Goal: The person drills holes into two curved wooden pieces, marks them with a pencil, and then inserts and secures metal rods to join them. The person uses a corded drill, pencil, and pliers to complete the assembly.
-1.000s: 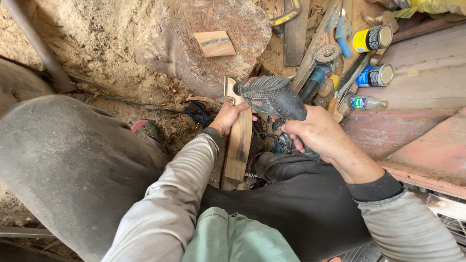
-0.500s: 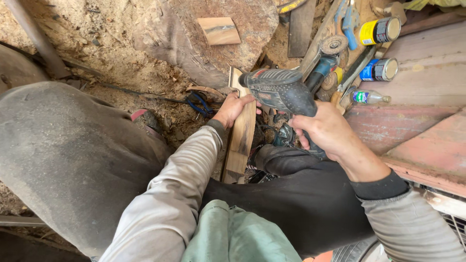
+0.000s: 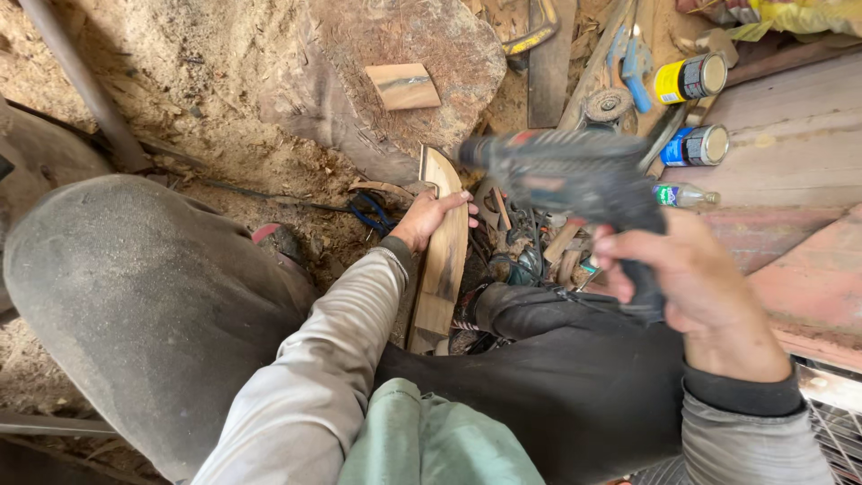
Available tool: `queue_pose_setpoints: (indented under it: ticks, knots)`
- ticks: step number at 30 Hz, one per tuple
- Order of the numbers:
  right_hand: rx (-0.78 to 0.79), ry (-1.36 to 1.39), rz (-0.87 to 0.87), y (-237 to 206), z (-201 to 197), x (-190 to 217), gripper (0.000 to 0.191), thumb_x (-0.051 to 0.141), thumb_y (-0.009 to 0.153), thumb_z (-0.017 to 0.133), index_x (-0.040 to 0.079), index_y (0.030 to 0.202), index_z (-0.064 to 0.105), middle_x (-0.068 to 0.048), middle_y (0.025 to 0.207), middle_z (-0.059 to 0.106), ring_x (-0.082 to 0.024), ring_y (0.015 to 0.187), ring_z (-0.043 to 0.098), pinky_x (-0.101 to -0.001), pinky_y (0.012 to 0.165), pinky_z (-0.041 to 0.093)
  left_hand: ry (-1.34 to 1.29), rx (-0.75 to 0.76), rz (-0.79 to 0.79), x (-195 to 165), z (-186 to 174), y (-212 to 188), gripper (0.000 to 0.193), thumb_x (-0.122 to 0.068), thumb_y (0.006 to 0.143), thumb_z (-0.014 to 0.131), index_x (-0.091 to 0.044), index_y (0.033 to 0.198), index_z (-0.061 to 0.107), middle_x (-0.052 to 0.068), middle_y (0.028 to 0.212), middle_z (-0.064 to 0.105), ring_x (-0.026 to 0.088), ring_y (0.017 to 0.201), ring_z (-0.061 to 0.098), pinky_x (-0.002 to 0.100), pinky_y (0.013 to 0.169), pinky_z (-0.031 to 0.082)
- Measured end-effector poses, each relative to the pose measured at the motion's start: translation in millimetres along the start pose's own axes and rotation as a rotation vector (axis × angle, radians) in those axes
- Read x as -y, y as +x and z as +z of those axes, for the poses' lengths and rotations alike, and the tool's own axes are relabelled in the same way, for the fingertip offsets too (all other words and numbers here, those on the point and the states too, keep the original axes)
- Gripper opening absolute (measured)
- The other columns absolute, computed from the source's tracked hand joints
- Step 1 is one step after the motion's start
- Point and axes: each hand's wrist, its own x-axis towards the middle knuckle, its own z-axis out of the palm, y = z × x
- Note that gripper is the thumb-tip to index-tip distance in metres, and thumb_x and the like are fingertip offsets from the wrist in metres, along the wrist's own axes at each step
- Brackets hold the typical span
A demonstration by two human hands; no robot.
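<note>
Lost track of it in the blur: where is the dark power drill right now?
In the head view, the dark power drill is right of centre, gripped by the right hand, lifted clear of the narrow wooden plank held by the left hand.

yellow-labelled can [image 3: 690,79] top right | blue-labelled can [image 3: 694,145] just below | green-labelled bottle [image 3: 685,195], perhaps plastic

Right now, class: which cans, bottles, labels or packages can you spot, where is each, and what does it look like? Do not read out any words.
Yellow can: upper right, on its side; cylinder, yellow label, dark band.
Blue can: just below it, on its side; cylinder, blue label, pale metal end.
Small bottle: below the blue can, lying flat; clear plastic, green label.
Yellow bag: top right corner; crumpled plastic.
</note>
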Motion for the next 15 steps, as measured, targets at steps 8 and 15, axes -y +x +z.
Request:
queue_pose_setpoints:
  ticks: [8,15]
  knots:
    - [0.285,0.971,-0.085,127.7,-17.7,-60.6,0.027,0.021,0.09,0.065,-0.001,0.106,0.062,-0.009,0.096,0.062,-0.013,0.062,0.052,-0.0293,0.061,0.043,0.231,0.001,0.29,-54.1,34.5,-5.9,0.032,-0.021,0.094,0.072,0.007,0.109,0.068,0.016,0.096,0.077,0.025,0.078,0.076,0.038,0.069,0.063]
    - [0.448,1.431,-0.094,210.7,55.8,-63.2,0.026,0.024,0.093,0.062,0.001,0.106,0.06,-0.008,0.091,0.06,-0.01,0.061,0.051,-0.026,0.062,0.045,0.599,0.05,1.077,-222.3,37.5,-104.8,0.02,-0.02,0.104,0.067,-0.001,0.111,0.069,0.007,0.104,0.076,0.02,0.096,0.076,0.036,0.088,0.063]
